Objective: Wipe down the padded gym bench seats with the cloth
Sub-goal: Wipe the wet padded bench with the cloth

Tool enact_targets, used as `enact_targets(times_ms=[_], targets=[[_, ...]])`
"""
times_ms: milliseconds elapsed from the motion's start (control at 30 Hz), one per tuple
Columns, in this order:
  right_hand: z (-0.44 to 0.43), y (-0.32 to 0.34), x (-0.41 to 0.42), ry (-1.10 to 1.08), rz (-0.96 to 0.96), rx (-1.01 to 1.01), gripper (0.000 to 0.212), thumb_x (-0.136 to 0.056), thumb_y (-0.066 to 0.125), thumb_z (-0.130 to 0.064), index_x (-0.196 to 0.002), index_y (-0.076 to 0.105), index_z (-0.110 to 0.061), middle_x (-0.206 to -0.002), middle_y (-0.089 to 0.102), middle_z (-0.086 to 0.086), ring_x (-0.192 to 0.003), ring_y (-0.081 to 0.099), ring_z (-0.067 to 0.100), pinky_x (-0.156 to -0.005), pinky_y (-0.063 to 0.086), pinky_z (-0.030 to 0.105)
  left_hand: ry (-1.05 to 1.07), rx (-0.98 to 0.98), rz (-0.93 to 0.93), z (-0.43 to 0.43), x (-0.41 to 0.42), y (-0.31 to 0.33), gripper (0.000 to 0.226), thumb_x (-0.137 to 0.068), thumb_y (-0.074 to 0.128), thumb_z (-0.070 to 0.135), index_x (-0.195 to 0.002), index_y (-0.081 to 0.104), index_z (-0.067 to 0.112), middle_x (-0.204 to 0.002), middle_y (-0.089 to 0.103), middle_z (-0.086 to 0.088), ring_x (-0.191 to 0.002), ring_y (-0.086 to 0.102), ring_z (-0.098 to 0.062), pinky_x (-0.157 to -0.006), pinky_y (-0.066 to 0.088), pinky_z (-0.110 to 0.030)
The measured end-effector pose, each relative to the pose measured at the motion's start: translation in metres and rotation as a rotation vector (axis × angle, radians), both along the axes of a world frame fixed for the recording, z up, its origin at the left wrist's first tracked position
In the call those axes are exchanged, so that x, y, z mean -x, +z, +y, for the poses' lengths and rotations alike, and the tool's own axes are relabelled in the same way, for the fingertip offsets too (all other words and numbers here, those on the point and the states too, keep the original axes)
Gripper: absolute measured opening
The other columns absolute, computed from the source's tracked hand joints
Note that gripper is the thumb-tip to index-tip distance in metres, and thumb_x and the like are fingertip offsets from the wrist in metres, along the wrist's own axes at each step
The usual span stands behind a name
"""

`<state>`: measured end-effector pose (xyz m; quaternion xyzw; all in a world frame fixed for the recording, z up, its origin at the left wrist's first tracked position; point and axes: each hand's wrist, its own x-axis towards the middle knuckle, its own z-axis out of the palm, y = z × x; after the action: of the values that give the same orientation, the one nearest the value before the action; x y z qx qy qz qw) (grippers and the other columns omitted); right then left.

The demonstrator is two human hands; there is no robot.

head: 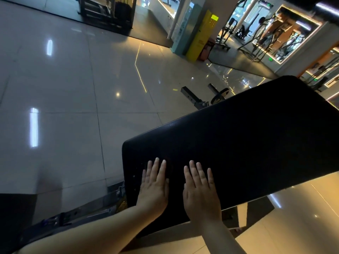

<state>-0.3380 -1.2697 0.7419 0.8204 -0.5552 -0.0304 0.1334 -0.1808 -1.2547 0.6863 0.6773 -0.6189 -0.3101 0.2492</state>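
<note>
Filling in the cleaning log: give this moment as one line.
left hand: flat on bench pad | right hand: flat on bench pad | cloth: not in view

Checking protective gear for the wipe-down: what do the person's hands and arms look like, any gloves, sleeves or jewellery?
Left hand and right hand are bare: no gloves, rings, watch or wristbands visible. Both forearms are uncovered to the frame edge; no sleeve shows.
</note>
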Motion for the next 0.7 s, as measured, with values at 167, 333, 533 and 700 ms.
enact_targets(times_ms=[167,333,533,700], targets=[[0.000,-0.002,0.001,0.002,0.039,0.014,0.056,-0.102,0.027,-0.033,-0.151,0.041,-0.012,-0.162,0.030,0.013,-0.152,0.022,0.029,-0.119,0.026,0.058,-0.279,0.222,-0.153,0.039,-0.008,-0.015,0.063,-0.105,0.031,0.038,-0.155,-0.005,0.044,-0.160,-0.027,0.018,-0.147,-0.030,-0.011,-0.122,-0.016,-0.035],[-0.004,-0.003,0.000,0.027,0.059,0.048,0.058,-0.098,0.031,-0.034,-0.149,0.045,-0.010,-0.161,0.032,0.014,-0.151,0.025,0.031,-0.119,0.023,0.061,-0.184,0.230,-0.192,0.019,-0.020,-0.024,0.058,-0.106,0.017,0.045,-0.157,-0.008,0.036,-0.164,-0.020,0.009,-0.150,-0.021,-0.010,-0.122,-0.004,-0.037],[-0.005,-0.006,-0.003,0.043,0.045,0.074,0.059,-0.104,0.018,-0.036,-0.147,0.049,-0.008,-0.160,0.033,0.014,-0.151,0.027,0.031,-0.119,0.022,0.061,-0.038,0.104,0.073,0.000,-0.014,-0.003,0.060,-0.107,0.021,0.038,-0.151,-0.018,0.047,-0.155,-0.038,0.019,-0.140,-0.039,-0.001,-0.123,-0.013,-0.036],[-0.006,-0.009,-0.011,0.025,0.060,0.079,0.061,-0.097,0.029,-0.033,-0.148,0.045,-0.005,-0.161,0.031,0.017,-0.151,0.025,0.032,-0.119,0.020,0.063,-0.422,0.277,-0.097,0.025,-0.044,-0.038,0.056,-0.107,0.022,0.041,-0.155,-0.008,0.046,-0.162,-0.023,0.019,-0.149,-0.023,-0.007,-0.118,-0.018,-0.031]])
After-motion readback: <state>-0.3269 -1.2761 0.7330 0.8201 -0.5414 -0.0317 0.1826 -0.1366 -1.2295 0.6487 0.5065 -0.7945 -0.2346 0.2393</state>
